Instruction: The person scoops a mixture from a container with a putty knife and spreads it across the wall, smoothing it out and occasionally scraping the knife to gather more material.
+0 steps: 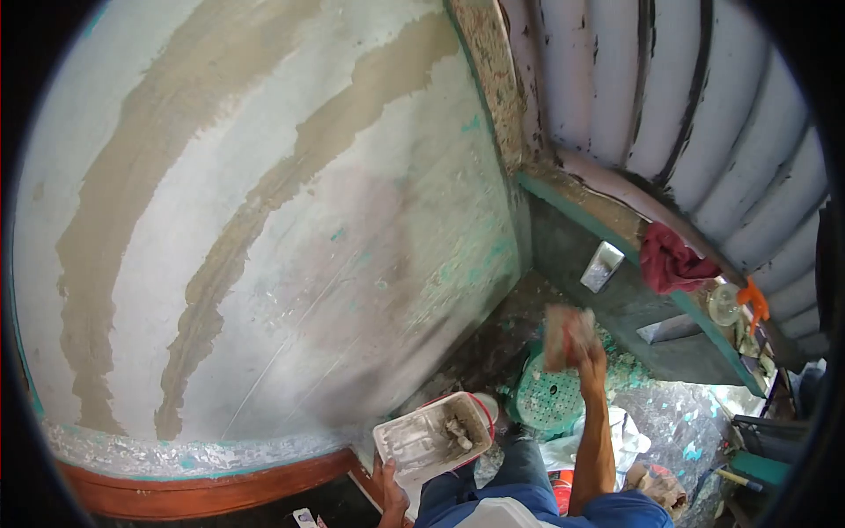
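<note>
My left hand (390, 488) grips the near left edge of a rectangular plastic tub (400, 444). The tub is pale and smeared inside, with a lump of grey-brown putty (458, 432) towards its right end. Held out in front on the right, my right hand (590, 348) is closed on a flat, rectangular trowel (556, 339) with a reddish handle; both are blurred by motion. To the left rises a pale wall (352, 229) with broad curving bands of tan putty (216, 282). Neither the tub nor the trowel touches it.
Below my right hand stands a green perforated stool (546, 398). White sacking (620, 440) lies by my legs. On the right, a green-edged ledge (616, 211) carries a dark red cloth (673, 260) and an orange object (754, 304). Corrugated sheeting (678, 97) rises behind it.
</note>
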Demonstrator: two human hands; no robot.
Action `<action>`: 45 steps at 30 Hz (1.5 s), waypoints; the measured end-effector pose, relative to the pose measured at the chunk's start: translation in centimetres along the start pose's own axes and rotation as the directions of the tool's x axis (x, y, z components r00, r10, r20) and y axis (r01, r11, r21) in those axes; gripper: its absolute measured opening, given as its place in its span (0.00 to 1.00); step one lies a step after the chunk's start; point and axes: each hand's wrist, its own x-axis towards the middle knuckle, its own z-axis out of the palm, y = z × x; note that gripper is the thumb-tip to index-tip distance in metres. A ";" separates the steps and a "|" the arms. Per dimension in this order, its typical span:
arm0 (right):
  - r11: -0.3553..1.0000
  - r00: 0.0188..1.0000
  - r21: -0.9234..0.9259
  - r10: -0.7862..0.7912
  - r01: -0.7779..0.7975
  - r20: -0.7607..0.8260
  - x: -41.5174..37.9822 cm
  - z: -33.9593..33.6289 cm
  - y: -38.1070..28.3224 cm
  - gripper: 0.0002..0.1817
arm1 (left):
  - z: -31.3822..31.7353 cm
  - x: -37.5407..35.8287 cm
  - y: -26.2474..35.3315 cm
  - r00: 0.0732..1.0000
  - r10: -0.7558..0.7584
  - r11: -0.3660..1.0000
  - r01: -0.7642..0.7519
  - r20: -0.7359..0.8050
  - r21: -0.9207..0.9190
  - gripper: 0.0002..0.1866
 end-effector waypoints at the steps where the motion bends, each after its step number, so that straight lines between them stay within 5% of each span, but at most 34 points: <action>1: 0.977 0.993 -0.179 -0.117 0.117 0.015 3.2 2.2 -3.1 0.24 | -0.2 -0.1 -0.2 0.999 0.038 0.998 -0.039 -0.031 -0.039 0.38; 5: 0.783 0.771 -0.132 -0.622 0.608 -0.137 13.0 14.8 -22.1 0.16 | -0.6 -2.2 0.4 0.984 0.080 0.993 -0.094 -0.162 -0.077 0.38; 7: 0.682 0.672 -0.255 -0.727 0.685 -0.140 17.4 18.3 -27.7 0.12 | 1.6 -4.2 3.0 0.955 0.123 0.991 -0.131 -0.269 -0.014 0.40; 10: 0.605 0.597 -0.174 -0.796 0.777 -0.102 22.6 22.8 -32.8 0.12 | 2.9 -5.9 3.9 0.936 0.085 0.963 -0.165 -0.343 -0.211 0.39; 19: 0.513 0.543 -0.304 -0.840 0.803 0.018 22.0 31.0 -34.0 0.13 | -2.6 -7.2 -0.8 0.939 0.165 0.961 -0.222 -0.302 -0.166 0.38; 21: 0.560 0.614 -0.416 -0.789 0.716 -0.004 19.7 32.7 -33.4 0.14 | -3.6 -7.5 -1.1 0.945 0.139 0.970 -0.190 -0.295 -0.153 0.37; 27: 0.619 0.676 -0.352 -0.734 0.702 0.057 9.5 37.6 -30.9 0.19 | -3.8 -6.2 1.9 0.960 0.091 0.964 -0.152 -0.266 -0.218 0.35; 28: 0.612 0.672 -0.362 -0.738 0.703 0.058 7.7 38.8 -30.1 0.19 | -4.2 -6.2 2.0 0.959 0.102 0.965 -0.160 -0.263 -0.208 0.36; 30: 0.480 0.501 -0.266 -0.865 0.836 0.011 4.3 41.6 -28.4 0.25 | -5.9 -5.2 1.3 0.966 0.142 0.965 -0.184 -0.215 -0.187 0.37; 32: 0.505 0.538 -0.277 -0.841 0.818 0.058 -0.5 44.0 -27.7 0.31 | -7.2 -4.6 1.2 0.968 0.182 0.963 -0.211 -0.172 -0.166 0.38; 36: 0.421 0.457 -0.226 -0.879 0.878 0.138 -11.3 49.1 -26.1 0.35 | -10.2 -3.5 -0.2 0.955 0.228 0.971 -0.237 -0.191 -0.030 0.37; 39: 0.505 0.536 -0.178 -0.805 0.844 0.255 -18.9 51.9 -25.2 0.34 | -13.3 -4.4 -2.1 0.931 0.264 0.964 -0.247 -0.251 0.097 0.35; 40: 0.489 0.519 -0.177 -0.820 0.854 0.240 -20.8 53.0 -24.9 0.34 | -12.9 -4.7 -1.1 0.914 0.281 0.960 -0.270 -0.292 0.076 0.36; 42: 0.473 0.489 -0.124 -0.835 0.872 0.253 -24.3 55.4 -24.2 0.34 | -13.7 -5.3 -1.9 0.946 0.108 0.933 -0.202 -0.306 -0.297 0.37; 45: 0.480 0.497 -0.140 -0.798 0.866 0.340 -30.1 58.2 -22.1 0.34 | -15.4 -6.2 -1.5 0.936 0.142 0.901 -0.257 -0.322 -0.350 0.39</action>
